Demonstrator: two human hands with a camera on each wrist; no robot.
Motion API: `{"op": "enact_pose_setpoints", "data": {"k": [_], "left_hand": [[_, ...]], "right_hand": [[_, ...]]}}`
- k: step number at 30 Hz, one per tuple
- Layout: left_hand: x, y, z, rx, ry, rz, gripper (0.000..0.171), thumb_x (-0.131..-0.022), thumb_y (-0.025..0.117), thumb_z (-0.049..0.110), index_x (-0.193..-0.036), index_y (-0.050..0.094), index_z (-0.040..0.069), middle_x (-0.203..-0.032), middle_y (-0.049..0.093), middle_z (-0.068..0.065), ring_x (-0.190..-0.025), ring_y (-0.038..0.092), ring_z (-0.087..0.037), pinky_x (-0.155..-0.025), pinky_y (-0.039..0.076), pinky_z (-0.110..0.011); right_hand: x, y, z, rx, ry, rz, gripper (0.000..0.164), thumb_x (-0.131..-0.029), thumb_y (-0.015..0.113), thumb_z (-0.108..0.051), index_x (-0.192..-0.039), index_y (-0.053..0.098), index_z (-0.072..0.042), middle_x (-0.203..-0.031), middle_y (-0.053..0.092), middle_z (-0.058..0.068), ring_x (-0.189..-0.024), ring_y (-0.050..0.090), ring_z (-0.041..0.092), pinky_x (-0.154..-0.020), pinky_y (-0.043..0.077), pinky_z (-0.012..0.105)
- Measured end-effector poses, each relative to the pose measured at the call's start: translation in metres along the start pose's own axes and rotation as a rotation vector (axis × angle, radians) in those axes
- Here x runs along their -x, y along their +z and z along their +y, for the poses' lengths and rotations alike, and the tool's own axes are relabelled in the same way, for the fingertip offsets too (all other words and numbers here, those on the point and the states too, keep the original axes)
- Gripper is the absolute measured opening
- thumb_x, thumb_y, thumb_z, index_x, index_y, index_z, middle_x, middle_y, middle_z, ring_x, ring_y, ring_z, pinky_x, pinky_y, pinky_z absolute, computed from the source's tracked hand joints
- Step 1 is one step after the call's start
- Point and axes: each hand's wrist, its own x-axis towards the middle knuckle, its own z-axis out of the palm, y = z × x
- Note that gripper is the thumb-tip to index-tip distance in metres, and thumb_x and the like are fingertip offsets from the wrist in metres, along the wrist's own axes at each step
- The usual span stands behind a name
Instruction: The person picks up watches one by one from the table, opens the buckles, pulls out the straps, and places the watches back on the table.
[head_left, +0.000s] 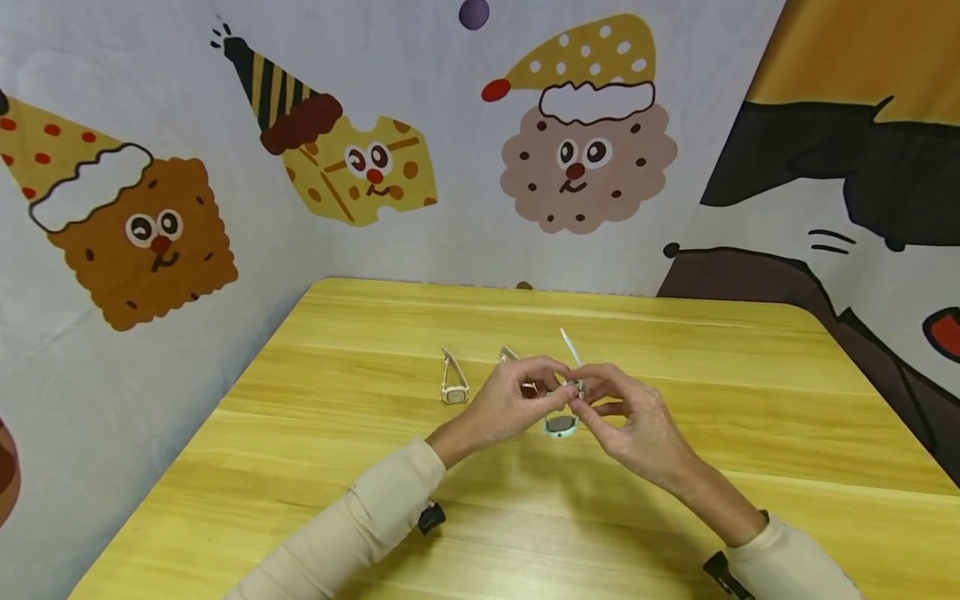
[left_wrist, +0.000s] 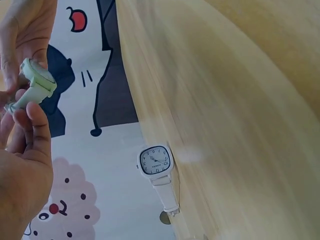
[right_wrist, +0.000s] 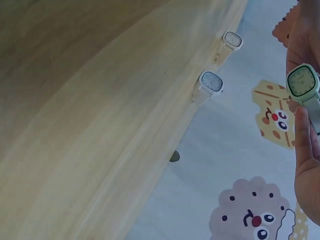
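Both hands meet over the table around a mint-green wristwatch [head_left: 560, 427] with a rounded-square face. My left hand [head_left: 517, 396] pinches its strap between thumb and fingers. From the other side my right hand [head_left: 633, 425] pinches the same strap, the fingertips of the two hands close together. Beyond the fingers a pale strap end [head_left: 570, 346] sticks up. In the right wrist view the green watch's dial [right_wrist: 302, 81] faces the camera, and in the left wrist view its strap [left_wrist: 35, 95] curves between the fingers. The fingers hide part of the strap.
Left of the hands, a cream wristwatch [head_left: 454, 395] stands on the wooden table [head_left: 337, 433]. A white wristwatch [head_left: 508, 354] is partly hidden behind the left hand; its face [left_wrist: 155, 160] shows in the left wrist view. A cartoon-printed cloth [head_left: 465, 242] hangs behind the table.
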Motion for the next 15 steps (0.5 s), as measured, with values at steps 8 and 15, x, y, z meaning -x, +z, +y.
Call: {"op": "enact_pose_setpoints", "data": {"k": [8, 15], "left_hand": [[0.0005, 0.001, -0.0011, 0.028, -0.019, -0.067, 0.011, -0.102, 0.064, 0.01, -0.112, 0.067, 0.007, -0.082, 0.071, 0.002, -0.07, 0.062, -0.017, -0.058, 0.049, -0.024], [0.0009, 0.0002, 0.0, 0.069, -0.038, -0.125, 0.024, -0.105, 0.059, 0.012, -0.128, 0.063, 0.009, -0.089, 0.072, -0.001, -0.07, 0.062, -0.014, -0.058, 0.052, -0.026]], "right_hand": [[0.0029, -0.0015, 0.0003, -0.051, 0.053, 0.001, 0.041, -0.084, 0.077, 0.013, -0.116, 0.059, -0.006, -0.089, 0.07, -0.002, -0.081, 0.07, 0.016, -0.067, 0.061, 0.03], [0.0036, -0.0021, 0.0002, -0.085, 0.048, 0.032, 0.041, -0.083, 0.077, 0.015, -0.114, 0.061, -0.004, -0.089, 0.072, 0.002, -0.081, 0.07, 0.017, -0.068, 0.061, 0.031]]}}
